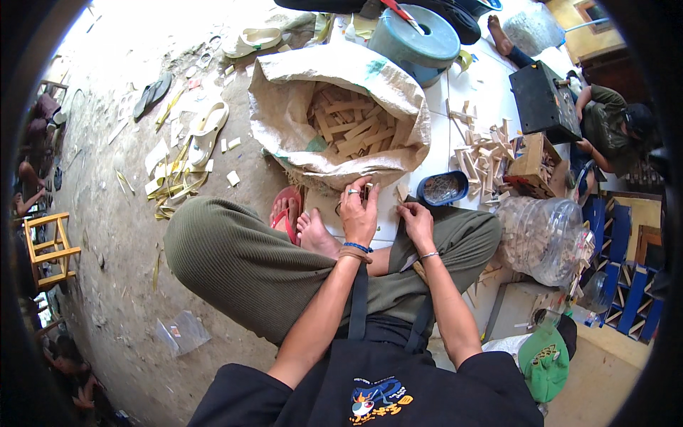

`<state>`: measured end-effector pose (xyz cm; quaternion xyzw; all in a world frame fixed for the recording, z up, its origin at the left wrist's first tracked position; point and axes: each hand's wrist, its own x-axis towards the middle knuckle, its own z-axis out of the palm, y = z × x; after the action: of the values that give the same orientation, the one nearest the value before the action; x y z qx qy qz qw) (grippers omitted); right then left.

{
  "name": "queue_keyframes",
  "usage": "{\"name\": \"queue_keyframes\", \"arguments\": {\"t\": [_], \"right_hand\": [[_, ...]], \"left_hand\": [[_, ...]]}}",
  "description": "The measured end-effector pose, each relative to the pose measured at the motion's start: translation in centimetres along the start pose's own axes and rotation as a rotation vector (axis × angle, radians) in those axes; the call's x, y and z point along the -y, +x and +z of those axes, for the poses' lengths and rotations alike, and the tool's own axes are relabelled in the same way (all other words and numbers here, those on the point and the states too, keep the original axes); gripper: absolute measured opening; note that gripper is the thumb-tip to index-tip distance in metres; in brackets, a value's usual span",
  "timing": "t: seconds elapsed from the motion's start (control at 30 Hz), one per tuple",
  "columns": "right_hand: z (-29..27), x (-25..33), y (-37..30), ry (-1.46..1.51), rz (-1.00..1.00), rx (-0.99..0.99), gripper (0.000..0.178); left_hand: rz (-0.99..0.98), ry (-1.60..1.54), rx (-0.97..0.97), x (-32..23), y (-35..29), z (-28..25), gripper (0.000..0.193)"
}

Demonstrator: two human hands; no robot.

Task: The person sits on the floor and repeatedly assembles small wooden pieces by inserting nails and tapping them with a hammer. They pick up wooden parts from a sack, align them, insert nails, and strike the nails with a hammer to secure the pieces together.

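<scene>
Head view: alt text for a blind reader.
A seated person's right hand pinches a small wooden piece beside a blue tub; the left hand is at the near side of an open white sack of wooden pieces. Loose pieces lie to its right, footwear to its left.

We sit cross-legged, our left hand (358, 215) at the near edge of a white sack (274, 117) full of sticks (359, 128). Our right hand (418, 224) has a small chip (403, 193) at its fingertips (whether the left grips anything, we cannot tell). Just beyond our right hand sits a blue tub (421, 191), with a loose woodpile (484, 160) beside it. Farther right, a co-worker (610, 117) touches a black box (542, 103). A teal bucket (409, 46) stands behind the sack; a yellow stool (51, 255) stands far left.
</scene>
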<state>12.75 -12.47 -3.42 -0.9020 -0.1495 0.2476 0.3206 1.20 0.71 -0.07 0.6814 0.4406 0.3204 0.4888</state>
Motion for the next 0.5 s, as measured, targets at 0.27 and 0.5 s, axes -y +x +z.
{"name": "queue_keyframes", "arguments": {"t": [0.27, 0.5], "right_hand": [[0.23, -0.64, 0.08, -0.040, 0.030, -0.010, 0.036], [-0.06, -0.43, 0.14, -0.073, 0.012, -0.010, 0.034]], "left_hand": [[-0.016, -0.012, 0.018, 0.16, 0.03, 0.12, 0.029], [-0.062, -0.024, 0.055, 0.08, 0.01, 0.13, 0.030]]}}
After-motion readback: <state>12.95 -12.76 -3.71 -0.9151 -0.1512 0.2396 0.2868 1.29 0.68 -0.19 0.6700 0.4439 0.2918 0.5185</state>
